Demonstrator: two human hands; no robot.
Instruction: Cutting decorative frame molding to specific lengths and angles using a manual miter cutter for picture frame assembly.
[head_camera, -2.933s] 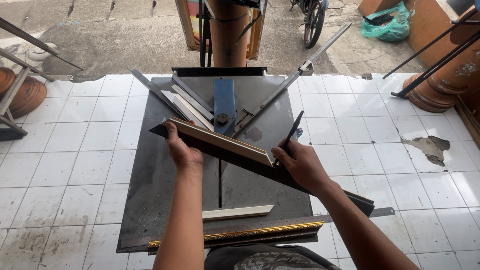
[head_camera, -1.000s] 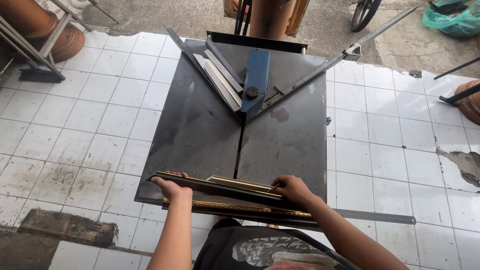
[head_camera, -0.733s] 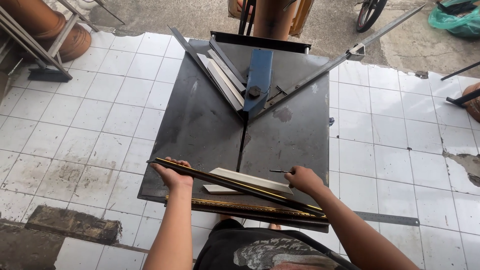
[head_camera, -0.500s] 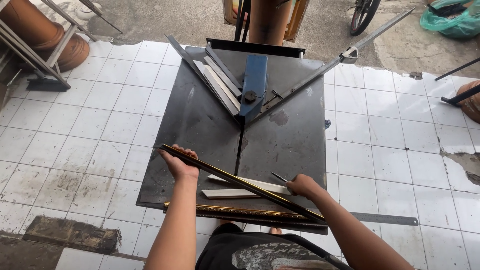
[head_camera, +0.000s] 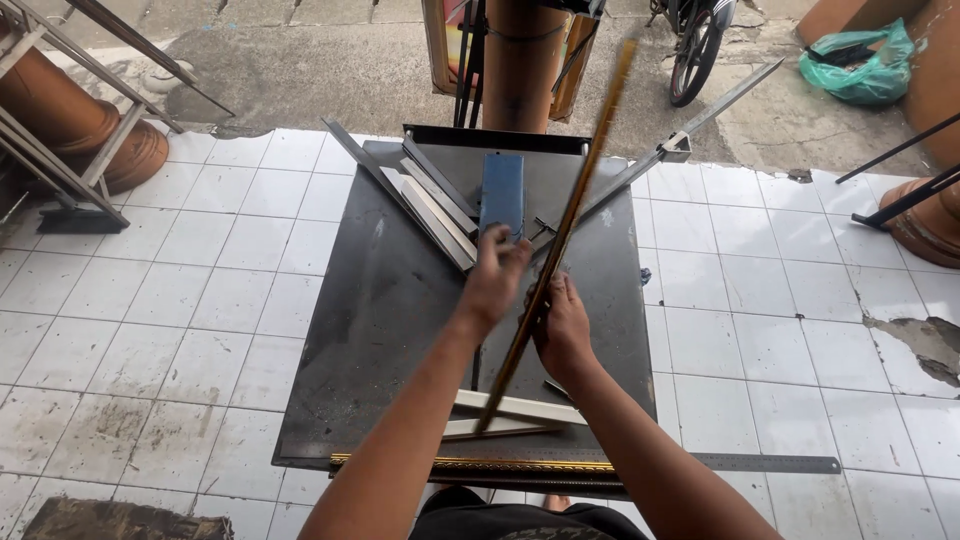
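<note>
My right hand (head_camera: 563, 330): fingers closed round long gold moulding strip (head_camera: 560, 235), held up lengthwise over dark metal table (head_camera: 380, 330). My left hand (head_camera: 497, 280): curled, beside strip, contact unclear through blur. White offcuts (head_camera: 520, 408) near front edge; second gold strip (head_camera: 470, 464), steel ruler (head_camera: 770, 463) along it; blue cutter block (head_camera: 502, 190) at back

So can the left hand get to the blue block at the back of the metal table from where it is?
Probably yes: the left hand sits just short of the blue block, with bare table between; the gold moulding strip passes to its right.
</note>
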